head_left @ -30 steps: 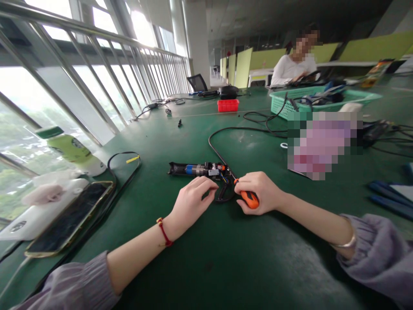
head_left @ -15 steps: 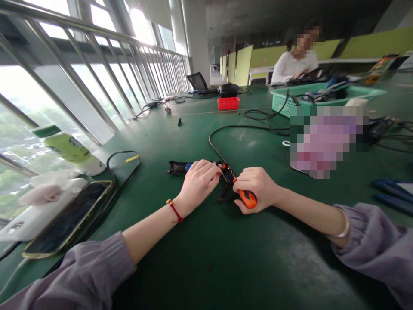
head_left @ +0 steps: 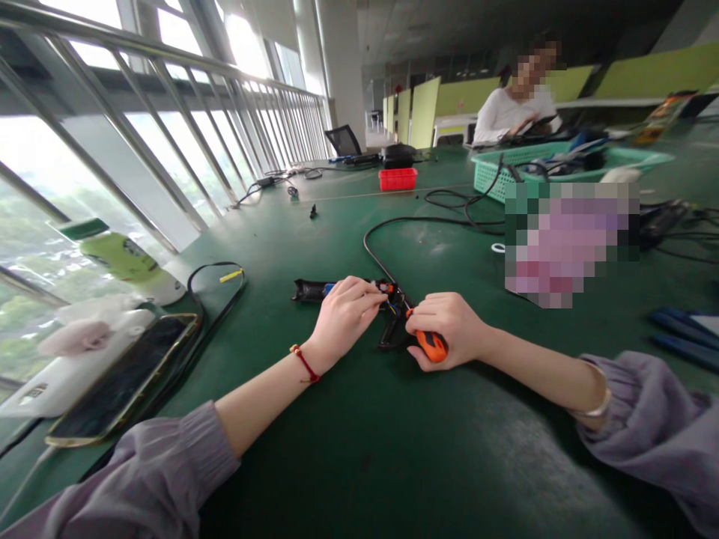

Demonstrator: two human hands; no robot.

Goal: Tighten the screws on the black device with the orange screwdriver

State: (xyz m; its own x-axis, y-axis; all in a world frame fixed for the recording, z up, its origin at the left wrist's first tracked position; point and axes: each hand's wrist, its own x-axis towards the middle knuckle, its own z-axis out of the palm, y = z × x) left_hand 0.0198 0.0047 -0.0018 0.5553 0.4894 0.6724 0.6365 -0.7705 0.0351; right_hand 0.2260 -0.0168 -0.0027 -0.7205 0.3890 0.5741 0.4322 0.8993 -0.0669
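The fingers (head_left: 425, 317) of the right hand (head_left: 454, 329) are wrapped around the screwdriver (head_left: 431, 346), its shaft slanting toward the device (head_left: 310, 291); that angle probably suits reaching the exposed wiring, though the tip is too small to make out. The left hand (head_left: 344, 318) curls over the device's middle, presumably to steady it; whether its fingers pinch a part, I cannot tell. The device lies crosswise on the counter (head_left: 359, 442), between both hands, its handle toward the person.

A cable (head_left: 387, 222) loops behind the device, so room there is shared with it. The counter offers space before the wrists and back toward the red box (head_left: 398, 180); leftward, the phone (head_left: 123, 382) and the railing-side edge limit movement.
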